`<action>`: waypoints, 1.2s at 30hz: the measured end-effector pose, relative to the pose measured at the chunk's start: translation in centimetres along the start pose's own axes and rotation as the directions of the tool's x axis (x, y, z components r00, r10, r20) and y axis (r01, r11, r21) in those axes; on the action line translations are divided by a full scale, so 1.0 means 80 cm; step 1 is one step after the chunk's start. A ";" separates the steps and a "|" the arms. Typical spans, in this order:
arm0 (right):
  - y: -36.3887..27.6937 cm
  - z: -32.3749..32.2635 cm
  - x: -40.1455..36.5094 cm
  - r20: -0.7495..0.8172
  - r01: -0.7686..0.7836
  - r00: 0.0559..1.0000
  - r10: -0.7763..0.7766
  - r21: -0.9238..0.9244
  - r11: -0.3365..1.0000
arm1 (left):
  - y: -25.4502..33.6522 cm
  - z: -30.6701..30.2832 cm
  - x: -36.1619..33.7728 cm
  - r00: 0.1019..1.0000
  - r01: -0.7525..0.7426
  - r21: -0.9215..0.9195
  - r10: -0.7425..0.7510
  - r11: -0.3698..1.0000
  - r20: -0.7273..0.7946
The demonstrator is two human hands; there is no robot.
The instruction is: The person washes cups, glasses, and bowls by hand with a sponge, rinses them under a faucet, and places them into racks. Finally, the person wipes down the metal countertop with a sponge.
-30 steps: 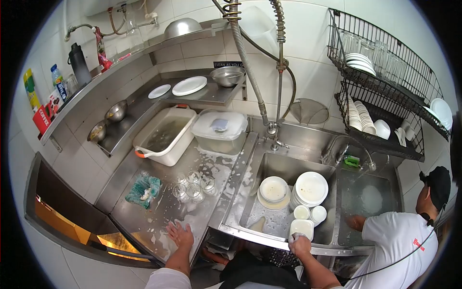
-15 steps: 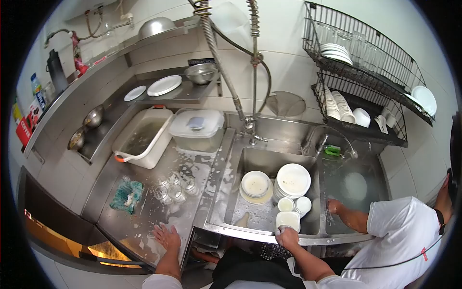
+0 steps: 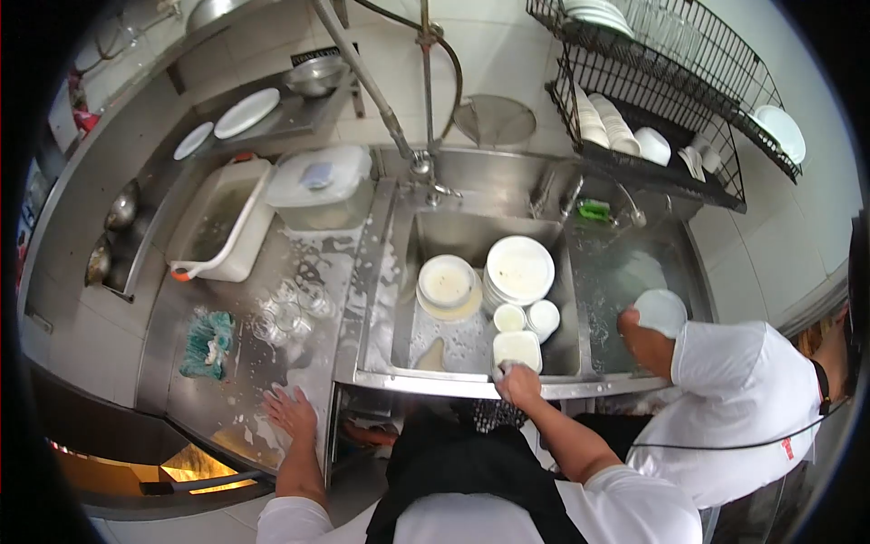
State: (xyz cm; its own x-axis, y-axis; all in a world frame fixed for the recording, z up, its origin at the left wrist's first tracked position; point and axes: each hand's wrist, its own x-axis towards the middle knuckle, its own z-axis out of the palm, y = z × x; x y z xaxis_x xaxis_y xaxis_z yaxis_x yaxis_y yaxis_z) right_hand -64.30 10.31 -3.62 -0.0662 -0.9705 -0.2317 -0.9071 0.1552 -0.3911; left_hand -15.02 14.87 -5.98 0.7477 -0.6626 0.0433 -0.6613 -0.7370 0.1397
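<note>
My left hand (image 3: 291,412) lies flat, fingers spread, on the wet steel counter (image 3: 208,412). Nothing is in it. Nearby are a teal scrubbing cloth (image 3: 207,346) with whitish scraps on it and several clear glasses (image 3: 288,313) in suds. My right hand (image 3: 517,385) is closed over the front rim of the sink (image 3: 435,384), against a square white dish (image 3: 517,350); its fingertips are partly hidden. Behind that dish stand two white cups (image 3: 543,317), a stack of round white plates (image 3: 520,269) and smaller stacked bowls (image 3: 446,280).
At right, a co-worker's arm (image 3: 645,344) reaches into the water-filled basin beside a white plate (image 3: 660,315). A white tub (image 3: 245,245) and lidded plastic box (image 3: 322,195) stand behind the glasses. A black dish rack (image 3: 652,118) hangs above; a spray hose (image 3: 362,77) hangs behind the sink.
The camera view has shifted, so the scene sits higher and further left. A white plate now shows by the co-worker's arm. Both my hands keep their places.
</note>
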 end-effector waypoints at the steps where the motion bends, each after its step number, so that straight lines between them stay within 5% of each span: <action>1: -0.002 -0.002 0.001 0.006 0.000 1.000 0.000 -0.003 1.000 | 0.001 -0.002 0.000 1.000 -0.002 -0.004 0.002 1.000 -0.008; 12: -0.003 -0.001 0.003 -0.002 0.006 1.000 -0.006 0.000 1.000 | -0.012 0.018 0.009 0.999 -0.047 0.094 0.048 0.994 -0.009; 15: -0.001 -0.002 0.003 0.008 -0.023 1.000 0.023 0.005 1.000 | -0.017 0.034 0.014 0.993 -0.036 0.216 0.060 0.976 -0.106; 31: -0.001 -0.004 0.005 0.009 0.000 1.000 -0.001 0.059 0.998 | 0.000 0.009 0.009 1.000 -0.001 0.187 0.005 0.982 -0.020; 33: 0.000 -0.004 0.002 0.006 -0.039 0.999 0.039 0.046 0.998 | 0.003 -0.004 0.006 0.999 -0.026 0.241 0.020 0.970 0.028; 35: 0.015 0.018 0.012 0.045 -0.024 0.999 0.024 -0.019 1.000 | -0.071 0.089 0.051 0.968 -0.202 0.484 0.247 0.851 -0.031; 36: 0.007 0.009 0.009 0.078 -0.069 0.995 0.069 0.001 0.998 | -0.048 0.062 0.034 0.983 -0.120 0.303 0.155 0.945 -0.095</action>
State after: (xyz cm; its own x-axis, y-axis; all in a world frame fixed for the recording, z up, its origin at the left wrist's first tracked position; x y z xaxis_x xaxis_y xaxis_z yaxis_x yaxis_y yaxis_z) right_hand -64.60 9.81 -4.63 -0.0957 -0.9402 -0.3270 -0.8998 0.2222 -0.3754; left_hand -10.80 15.24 -11.26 0.6387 -0.7531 0.1579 -0.7330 -0.6579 -0.1729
